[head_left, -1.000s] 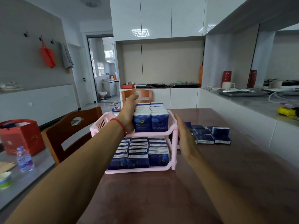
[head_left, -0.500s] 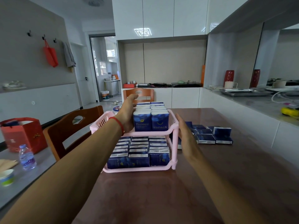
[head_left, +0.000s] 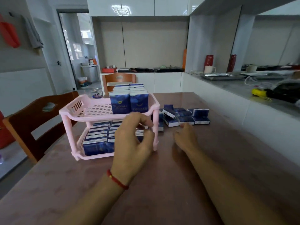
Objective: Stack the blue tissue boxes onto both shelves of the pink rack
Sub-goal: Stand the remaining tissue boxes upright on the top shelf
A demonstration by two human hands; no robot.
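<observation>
Pink rack (head_left: 90,114), two tiers, sits on the brown table (head_left: 162,184), left of centre. Top shelf: two rows of upright blue tissue boxes (head_left: 129,101) packed on its right half, left half bare grid. Bottom shelf: rows of boxes (head_left: 97,140) filling what shows of it; the right part is hidden behind the left hand. Loose pile of blue boxes (head_left: 185,116) lies on the table just right of the rack, some flat, some tilted, touching one another. Left hand (head_left: 133,140) is in front of the rack's right front post, fingers loosely curled, thumb and fingertips close together near the post; blur means I cannot tell whether they pinch anything or touch the post. Red string bracelet (head_left: 116,181) on that wrist. Right hand (head_left: 185,137) is low over the table between rack and loose pile, fingers relaxed and slightly curled, holding nothing, fingertips near the closest loose box. Wooden chair (head_left: 37,120) at the table's left edge.
</observation>
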